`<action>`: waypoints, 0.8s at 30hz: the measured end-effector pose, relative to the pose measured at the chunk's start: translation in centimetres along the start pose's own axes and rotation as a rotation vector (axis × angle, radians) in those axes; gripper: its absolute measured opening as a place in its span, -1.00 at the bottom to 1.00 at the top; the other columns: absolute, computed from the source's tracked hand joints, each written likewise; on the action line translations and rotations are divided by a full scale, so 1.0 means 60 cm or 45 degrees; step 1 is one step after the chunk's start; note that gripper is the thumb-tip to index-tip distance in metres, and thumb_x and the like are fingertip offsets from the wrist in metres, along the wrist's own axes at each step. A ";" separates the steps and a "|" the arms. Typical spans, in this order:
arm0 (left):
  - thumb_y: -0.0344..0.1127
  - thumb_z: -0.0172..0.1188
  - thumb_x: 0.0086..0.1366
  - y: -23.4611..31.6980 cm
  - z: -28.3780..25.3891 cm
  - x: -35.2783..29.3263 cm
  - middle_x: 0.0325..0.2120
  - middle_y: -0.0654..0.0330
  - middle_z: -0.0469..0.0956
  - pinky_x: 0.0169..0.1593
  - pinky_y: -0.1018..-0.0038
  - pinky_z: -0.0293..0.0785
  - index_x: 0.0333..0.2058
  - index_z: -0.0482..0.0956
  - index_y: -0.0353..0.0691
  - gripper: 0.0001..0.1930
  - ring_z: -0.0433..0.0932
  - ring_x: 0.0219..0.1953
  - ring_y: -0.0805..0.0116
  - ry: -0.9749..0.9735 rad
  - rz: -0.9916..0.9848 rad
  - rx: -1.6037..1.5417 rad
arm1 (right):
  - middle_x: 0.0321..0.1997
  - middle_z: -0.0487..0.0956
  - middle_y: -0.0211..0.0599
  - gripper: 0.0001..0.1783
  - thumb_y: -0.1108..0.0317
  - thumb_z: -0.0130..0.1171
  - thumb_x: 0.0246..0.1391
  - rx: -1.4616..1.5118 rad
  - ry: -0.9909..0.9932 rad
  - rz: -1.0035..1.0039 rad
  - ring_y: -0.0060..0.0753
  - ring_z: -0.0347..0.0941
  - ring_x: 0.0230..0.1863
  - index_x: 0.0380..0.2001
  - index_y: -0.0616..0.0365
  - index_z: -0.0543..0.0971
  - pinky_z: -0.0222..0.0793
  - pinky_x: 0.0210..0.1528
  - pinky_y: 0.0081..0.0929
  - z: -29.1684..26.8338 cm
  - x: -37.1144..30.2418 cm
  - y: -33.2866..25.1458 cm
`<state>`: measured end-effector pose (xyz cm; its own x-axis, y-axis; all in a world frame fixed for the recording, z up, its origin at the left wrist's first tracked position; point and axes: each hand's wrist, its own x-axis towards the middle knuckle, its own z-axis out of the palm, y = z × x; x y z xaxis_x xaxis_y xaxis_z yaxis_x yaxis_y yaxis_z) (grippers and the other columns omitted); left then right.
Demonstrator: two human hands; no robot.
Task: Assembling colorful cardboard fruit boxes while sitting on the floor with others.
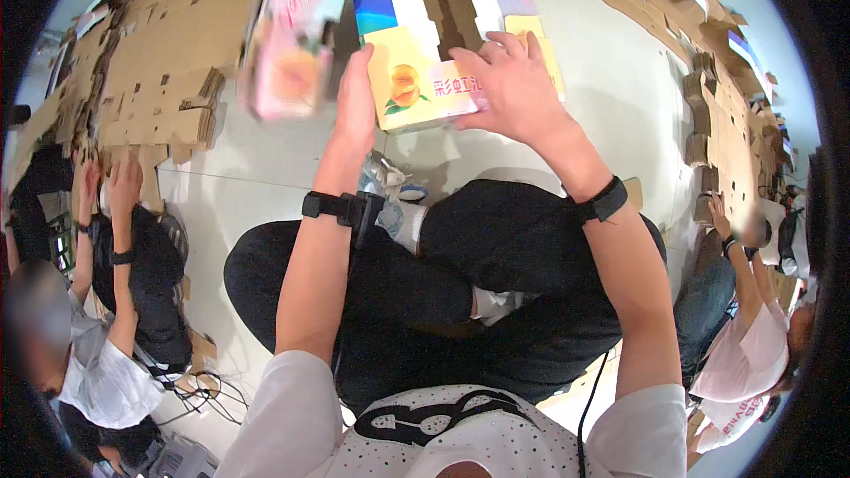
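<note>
A long printed cardboard box (429, 88) lies in front of me, its near end yellow with an orange fruit picture. Its top is partly open along the middle, showing a brown inside between white flaps. My left hand (356, 102) holds the box's left side, thumb up by the corner and the other fingers mostly hidden. Over the near end on the right, my right hand (509, 88) grips the upper edge with its fingers curled across it. Left of the box is a pink printed carton (288, 71), blurred, with a fruit picture on its near end.
Flat brown cardboard sheets (159, 80) are stacked at the left, with more cardboard (730, 133) along the right. A co-worker (102, 336) sits at left, another (744, 336) at right. Black cables (199, 394) lie on the pale floor (620, 115). My crossed legs (522, 239) are close below the box.
</note>
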<state>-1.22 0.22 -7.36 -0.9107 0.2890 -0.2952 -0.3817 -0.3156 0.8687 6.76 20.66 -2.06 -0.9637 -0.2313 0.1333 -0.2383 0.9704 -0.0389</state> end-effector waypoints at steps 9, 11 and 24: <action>0.31 -0.16 0.35 0.006 -0.011 -0.010 0.39 -0.08 0.07 0.39 0.01 -0.03 0.40 0.02 -0.30 -0.11 0.07 0.43 0.09 0.054 -0.087 0.427 | -0.05 0.57 -0.26 -0.11 0.27 0.59 -0.63 -0.257 -0.446 0.564 0.11 0.38 0.15 -0.05 -0.12 0.42 0.27 0.13 0.38 -0.056 -0.069 0.227; 0.30 -0.15 0.35 0.016 0.001 -0.017 0.39 -0.07 0.08 0.39 0.02 -0.02 0.40 0.02 -0.28 -0.12 0.07 0.42 0.10 0.007 -0.095 0.386 | 0.00 0.58 -0.21 -0.03 0.35 0.59 -0.66 -0.268 -0.491 0.732 0.17 0.38 0.18 0.03 -0.12 0.40 0.30 0.13 0.35 -0.044 -0.112 0.295; 0.06 -0.13 0.44 0.024 0.013 -0.022 0.08 0.06 0.47 0.20 0.39 0.30 0.16 0.36 -0.42 -0.39 0.45 0.10 0.30 0.122 -0.073 0.298 | 0.10 0.56 0.04 -0.23 -0.02 0.33 -0.09 -0.154 -0.736 1.281 0.10 0.48 0.15 0.17 0.12 0.43 0.41 0.15 -0.04 0.076 -0.275 0.449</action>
<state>-0.45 0.12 -5.41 -0.9037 0.2102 -0.3730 -0.3962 -0.0801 0.9147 15.68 50.32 -9.82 -0.6301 0.6792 -0.3765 0.6474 0.7272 0.2284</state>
